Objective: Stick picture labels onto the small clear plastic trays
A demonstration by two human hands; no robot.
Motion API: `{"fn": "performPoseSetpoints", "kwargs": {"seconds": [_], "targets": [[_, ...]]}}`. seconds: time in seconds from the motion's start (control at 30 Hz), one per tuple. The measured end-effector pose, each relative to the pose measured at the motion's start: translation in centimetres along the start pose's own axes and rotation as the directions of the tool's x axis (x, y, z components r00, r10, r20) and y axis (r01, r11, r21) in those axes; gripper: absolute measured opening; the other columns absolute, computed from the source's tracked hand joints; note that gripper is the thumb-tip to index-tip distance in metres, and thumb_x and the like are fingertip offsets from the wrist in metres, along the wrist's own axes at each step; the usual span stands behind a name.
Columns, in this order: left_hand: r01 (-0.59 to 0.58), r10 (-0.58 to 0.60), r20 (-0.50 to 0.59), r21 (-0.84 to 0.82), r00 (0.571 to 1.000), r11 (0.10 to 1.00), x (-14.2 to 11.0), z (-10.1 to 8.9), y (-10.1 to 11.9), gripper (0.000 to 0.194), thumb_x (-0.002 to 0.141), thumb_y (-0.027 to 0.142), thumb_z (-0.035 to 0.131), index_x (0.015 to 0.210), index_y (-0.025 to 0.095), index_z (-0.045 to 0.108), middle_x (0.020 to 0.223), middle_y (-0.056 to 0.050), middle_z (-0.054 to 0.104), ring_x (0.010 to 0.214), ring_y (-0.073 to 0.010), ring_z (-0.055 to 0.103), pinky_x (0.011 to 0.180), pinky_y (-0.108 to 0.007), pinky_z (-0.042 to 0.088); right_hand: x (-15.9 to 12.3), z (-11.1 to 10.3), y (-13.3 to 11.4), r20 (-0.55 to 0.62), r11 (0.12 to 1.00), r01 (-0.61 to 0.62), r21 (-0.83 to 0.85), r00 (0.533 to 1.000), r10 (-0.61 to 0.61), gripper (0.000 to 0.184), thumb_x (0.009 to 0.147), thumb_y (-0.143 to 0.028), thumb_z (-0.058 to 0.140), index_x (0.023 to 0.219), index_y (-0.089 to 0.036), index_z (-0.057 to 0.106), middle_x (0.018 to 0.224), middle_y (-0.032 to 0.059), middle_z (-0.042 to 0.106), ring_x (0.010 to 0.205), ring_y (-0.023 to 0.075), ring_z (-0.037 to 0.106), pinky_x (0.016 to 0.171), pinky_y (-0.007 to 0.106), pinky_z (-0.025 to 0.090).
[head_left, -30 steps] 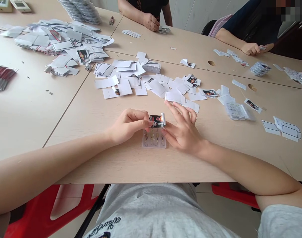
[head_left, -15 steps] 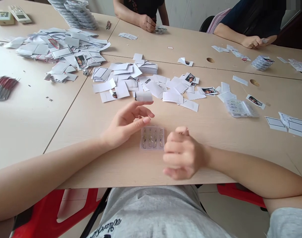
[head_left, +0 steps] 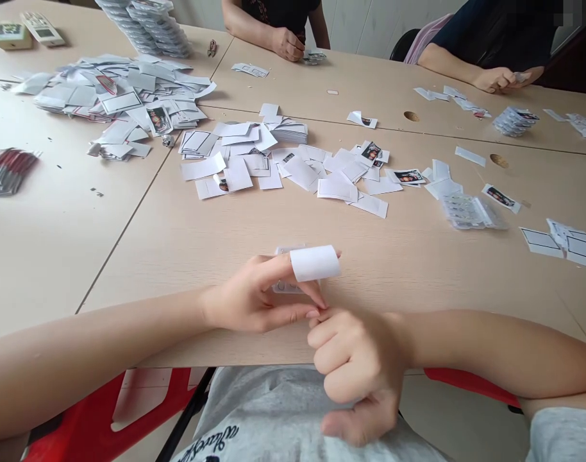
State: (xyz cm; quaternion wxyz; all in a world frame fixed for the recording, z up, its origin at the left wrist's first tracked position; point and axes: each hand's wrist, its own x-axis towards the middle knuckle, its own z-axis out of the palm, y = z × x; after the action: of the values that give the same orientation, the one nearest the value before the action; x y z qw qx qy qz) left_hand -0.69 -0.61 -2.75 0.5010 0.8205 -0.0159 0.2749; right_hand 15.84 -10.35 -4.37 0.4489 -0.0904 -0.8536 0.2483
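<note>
My left hand is over the table near its front edge, with a curled white sticker label clinging across its extended index finger. Its thumb and another finger come together at the fingertips of my right hand. That right hand is curled, its knuckles up; anything small pinched where the fingertips meet is hidden. Behind my left fingers lies a small clear plastic box, mostly covered by the hand and label. The hooks inside it showed more plainly a moment ago.
Loose white labels are scattered ahead, with a larger paper heap at left. Clear boxes lie at right, and stacked boxes stand at the back. Two people's hands work across the table.
My left hand has moved down and right, bringing the label over the box. My right hand has dropped lower and turned, and the two hands' fingertips now meet.
</note>
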Motion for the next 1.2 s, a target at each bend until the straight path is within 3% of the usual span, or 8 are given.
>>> {"fn": "performPoseSetpoints", "kwargs": {"seconds": [0.23, 0.4, 0.53, 0.63, 0.73, 0.83, 1.03, 1.2], "targets": [[0.122, -0.091, -0.207, 0.145, 0.974, 0.982, 0.0, -0.5, -0.4, 0.048, 0.081, 0.009, 0.065, 0.122, 0.023, 0.045, 0.082, -0.001, 0.069, 0.074, -0.0141, 0.067, 0.071, -0.028, 0.055, 0.5, -0.9, -0.1, -0.059, 0.983, -0.18, -0.04, 0.982, 0.177, 0.044, 0.078, -0.019, 0.054, 0.05, -0.019, 0.021, 0.048, -0.005, 0.022, 0.05, 0.0094, 0.02, 0.053, 0.029, 0.024], [0.355, -0.131, -0.617, 0.255, 0.776, 0.9, 0.9, -4.4, -2.6, 0.053, 0.076, 0.021, 0.073, 0.119, 0.025, 0.042, 0.072, 0.003, 0.061, 0.067, -0.014, 0.059, 0.066, -0.031, 0.048, 0.1, -1.4, -0.1, -0.117, 0.955, -0.292, -0.043, 0.951, 0.286, 0.04, 0.08, -0.014, 0.054, 0.055, -0.018, 0.023, 0.051, -0.005, 0.027, 0.052, 0.0094, 0.024, 0.059, 0.029, 0.028], [0.463, -0.156, -0.703, 0.269, 0.694, 0.845, 1.0, -6.7, -4.5, 0.05, 0.078, 0.023, 0.067, 0.122, 0.026, 0.042, 0.065, 0.005, 0.048, 0.061, -0.0132, 0.05, 0.062, -0.03, 0.044, -0.2, -1.8, 0.4, -0.126, 0.953, -0.293, -0.072, 0.951, 0.283, 0.038, 0.081, -0.012, 0.054, 0.057, -0.018, 0.025, 0.052, -0.0055, 0.027, 0.053, 0.009, 0.025, 0.061, 0.029, 0.029], [0.478, -0.183, -0.676, 0.278, 0.713, 0.833, 0.7, -6.8, -4.9, 0.062, 0.077, 0.014, 0.055, 0.133, 0.026, 0.032, 0.099, -0.003, 0.06, 0.085, -0.016, 0.056, 0.069, -0.031, 0.045, -0.4, -2.4, 0.9, -0.135, 0.946, -0.306, -0.106, 0.947, 0.291, 0.037, 0.083, -0.012, 0.054, 0.058, -0.018, 0.027, 0.053, -0.0056, 0.028, 0.054, 0.0088, 0.027, 0.064, 0.029, 0.031], [0.495, -0.196, -0.655, 0.309, 0.73, 0.812, 0.6, -6.1, -4.2, 0.05, 0.073, 0.011, 0.054, 0.121, 0.025, 0.05, 0.12, -0.004, 0.056, 0.105, -0.0194, 0.053, 0.079, -0.032, 0.043, -0.4, -3.2, 1.6, -0.155, 0.927, -0.348, -0.143, 0.933, 0.326, 0.037, 0.084, -0.014, 0.053, 0.057, -0.017, 0.028, 0.054, -0.0054, 0.027, 0.053, 0.0084, 0.027, 0.062, 0.029, 0.03], [0.492, -0.219, -0.601, 0.336, 0.768, 0.803, 0.8, -5.1, -2.8, 0.013, 0.085, 0.023, 0.05, 0.089, 0.02, 0.063, 0.101, -0.004, 0.06, 0.094, -0.0184, 0.055, 0.08, -0.032, 0.042, -0.4, -4.2, 2.3, -0.233, 0.874, -0.478, -0.083, 0.862, 0.449, 0.037, 0.089, -0.016, 0.051, 0.057, -0.017, 0.032, 0.055, -0.0046, 0.03, 0.051, 0.0078, 0.029, 0.056, 0.028, 0.028], [0.456, -0.252, -0.439, 0.457, 0.862, 0.764, 0.8, -3.2, -0.9, 0.029, 0.088, 0.036, 0.054, 0.067, 0.017, 0.057, 0.085, -0.002, 0.059, 0.081, -0.0162, 0.055, 0.082, -0.035, 0.035, -0.2, -4.3, 3.0, -0.321, 0.637, -0.749, 0.181, 0.567, 0.759, 0.03, 0.081, -0.037, 0.067, 0.078, -0.02, 0.042, 0.067, -0.005, 0.037, 0.058, 0.0084, 0.034, 0.052, 0.023, 0.032], [0.409, -0.195, -0.393, 0.588, 0.899, 0.698, 0.7, -1.8, -0.1, 0.032, 0.083, 0.031, 0.058, 0.056, 0.015, 0.049, 0.075, 0.0, 0.057, 0.072, -0.0139, 0.052, 0.081, -0.038, 0.026, 0.2, -3.5, 3.1, -0.385, 0.614, -0.789, -0.006, 0.569, 0.727, 0.046, 0.067, -0.042, 0.078, 0.075, -0.02, 0.039, 0.067, -0.0055, 0.037, 0.059, 0.0081, 0.034, 0.053, 0.022, 0.031]]}}
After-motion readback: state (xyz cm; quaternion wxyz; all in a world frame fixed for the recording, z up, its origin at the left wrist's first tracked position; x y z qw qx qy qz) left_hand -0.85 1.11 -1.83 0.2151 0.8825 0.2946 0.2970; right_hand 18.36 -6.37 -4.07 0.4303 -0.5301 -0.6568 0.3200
